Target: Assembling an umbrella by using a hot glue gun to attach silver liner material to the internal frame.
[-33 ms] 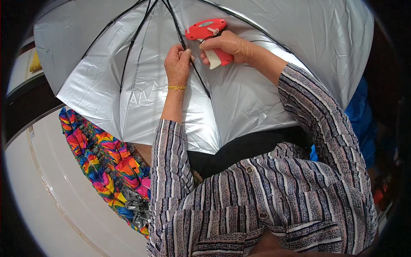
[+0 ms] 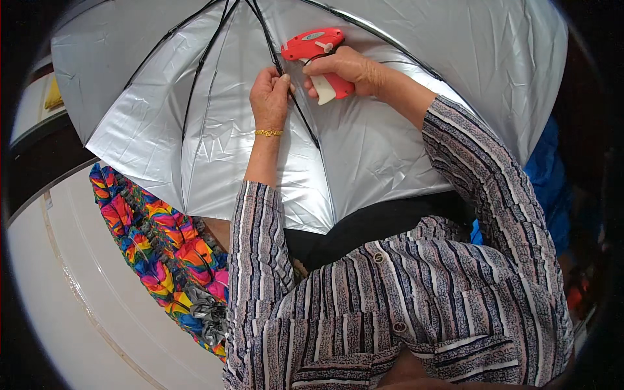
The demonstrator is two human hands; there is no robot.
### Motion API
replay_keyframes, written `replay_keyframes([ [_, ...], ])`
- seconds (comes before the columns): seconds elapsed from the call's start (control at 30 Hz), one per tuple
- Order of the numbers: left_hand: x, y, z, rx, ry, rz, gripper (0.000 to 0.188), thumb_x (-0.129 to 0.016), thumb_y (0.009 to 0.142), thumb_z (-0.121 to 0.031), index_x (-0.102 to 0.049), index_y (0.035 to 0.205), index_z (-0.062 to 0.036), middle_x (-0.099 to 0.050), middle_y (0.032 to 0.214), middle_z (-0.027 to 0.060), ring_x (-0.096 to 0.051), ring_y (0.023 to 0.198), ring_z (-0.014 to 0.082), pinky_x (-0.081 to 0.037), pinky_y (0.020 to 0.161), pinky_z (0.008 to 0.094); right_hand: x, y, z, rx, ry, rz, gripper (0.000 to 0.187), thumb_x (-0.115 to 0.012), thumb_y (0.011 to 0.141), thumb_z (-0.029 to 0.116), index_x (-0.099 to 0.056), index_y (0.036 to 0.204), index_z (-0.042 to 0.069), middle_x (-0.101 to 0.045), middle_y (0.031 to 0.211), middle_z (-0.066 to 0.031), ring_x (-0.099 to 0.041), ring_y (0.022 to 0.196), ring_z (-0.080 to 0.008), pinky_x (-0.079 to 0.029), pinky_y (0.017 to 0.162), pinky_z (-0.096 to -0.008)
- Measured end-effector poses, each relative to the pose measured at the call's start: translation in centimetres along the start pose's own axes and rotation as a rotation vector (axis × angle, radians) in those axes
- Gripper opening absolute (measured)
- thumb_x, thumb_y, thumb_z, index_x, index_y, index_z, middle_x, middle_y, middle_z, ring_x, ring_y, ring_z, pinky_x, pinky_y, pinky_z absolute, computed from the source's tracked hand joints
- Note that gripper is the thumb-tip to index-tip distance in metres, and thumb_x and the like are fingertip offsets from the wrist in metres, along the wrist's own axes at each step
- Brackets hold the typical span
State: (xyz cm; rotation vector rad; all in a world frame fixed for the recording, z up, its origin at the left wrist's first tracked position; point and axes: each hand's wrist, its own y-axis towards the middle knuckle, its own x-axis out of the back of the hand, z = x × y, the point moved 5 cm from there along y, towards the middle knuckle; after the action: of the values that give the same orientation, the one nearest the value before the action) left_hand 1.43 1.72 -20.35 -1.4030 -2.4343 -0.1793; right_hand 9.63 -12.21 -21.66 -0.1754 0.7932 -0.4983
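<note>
A spread umbrella (image 2: 383, 146) with a silver inner side and thin black ribs lies across my lap and the space before me. My left hand (image 2: 268, 101) is closed in a pinch on one black rib (image 2: 304, 120), near a joint in it. In my right hand (image 2: 351, 67) is a red and white tagging gun (image 2: 313, 44), gripped by its handle. Its front end points left, just above and right of my left fingertips. The exact spot under my left thumb is hidden.
Several rainbow-coloured folded fabric bundles (image 2: 140, 250) lie at the lower left, beside a white curved surface (image 2: 78, 286). Blue sheeting (image 2: 549, 179) shows past the umbrella's right edge. A small yellow thing (image 2: 54, 96) sits at the far left.
</note>
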Motion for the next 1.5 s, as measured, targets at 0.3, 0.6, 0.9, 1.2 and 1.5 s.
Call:
replay_keyframes([
  [0.3,0.0,0.0,0.0,0.013,0.013,-0.018,0.012,-0.056,0.087,-0.005,-0.056,0.097,0.0015,-0.058,0.063,0.0018,-0.049,0.051,0.0068,-0.041,0.047,0.0214,-0.1,-0.2,-0.1,-0.033,0.035,-0.009,0.018,-0.063,0.08,0.01,-0.059,0.094,-0.002,-0.066,0.081,-0.0123,-0.067,0.066,-0.0198,-0.057,0.061,-0.0327],
  [0.6,0.1,-0.5,-0.3,-0.018,0.05,-0.016,0.013,-0.056,0.087,-0.006,-0.056,0.098,0.001,-0.059,0.064,0.002,-0.05,0.052,0.0067,-0.041,0.048,0.0214,-0.7,-0.5,-0.6,-0.029,0.166,0.003,0.02,-0.063,0.081,0.009,-0.058,0.099,0.001,-0.066,0.081,-0.0123,-0.067,0.066,-0.0211,-0.058,0.061,-0.0335],
  [0.9,0.5,-1.1,-0.5,0.008,0.062,-0.006,0.02,-0.058,0.087,-0.014,-0.054,0.099,0.0008,-0.059,0.062,0.0037,-0.051,0.05,0.008,-0.041,0.046,0.0227,-1.3,-1.3,-1.1,-0.038,0.169,-0.001,0.025,-0.063,0.081,0.008,-0.055,0.103,0.0,-0.065,0.081,-0.0133,-0.067,0.066,-0.0221,-0.058,0.062,-0.0359],
  [1.2,0.6,-0.7,-0.7,0.005,0.082,-0.041,0.02,-0.054,0.09,-0.016,-0.053,0.101,0.0007,-0.057,0.059,0.0037,-0.049,0.047,0.0086,-0.04,0.044,0.023,-1.1,-1.0,-1.3,-0.031,0.178,0.022,0.025,-0.063,0.082,0.009,-0.056,0.104,-0.001,-0.066,0.083,-0.0135,-0.067,0.068,-0.0228,-0.058,0.062,-0.0364],
  [1.5,0.4,-0.6,-0.3,0.018,-0.066,0.006,0.017,-0.051,0.092,-0.014,-0.055,0.1,0.0008,-0.055,0.059,0.0016,-0.047,0.047,0.0064,-0.038,0.043,0.0206,-0.9,-0.3,-1.9,-0.054,0.262,0.096,0.027,-0.063,0.083,0.01,-0.055,0.106,0.0,-0.066,0.084,-0.0136,-0.067,0.069,-0.0223,-0.059,0.062,-0.0357],
])
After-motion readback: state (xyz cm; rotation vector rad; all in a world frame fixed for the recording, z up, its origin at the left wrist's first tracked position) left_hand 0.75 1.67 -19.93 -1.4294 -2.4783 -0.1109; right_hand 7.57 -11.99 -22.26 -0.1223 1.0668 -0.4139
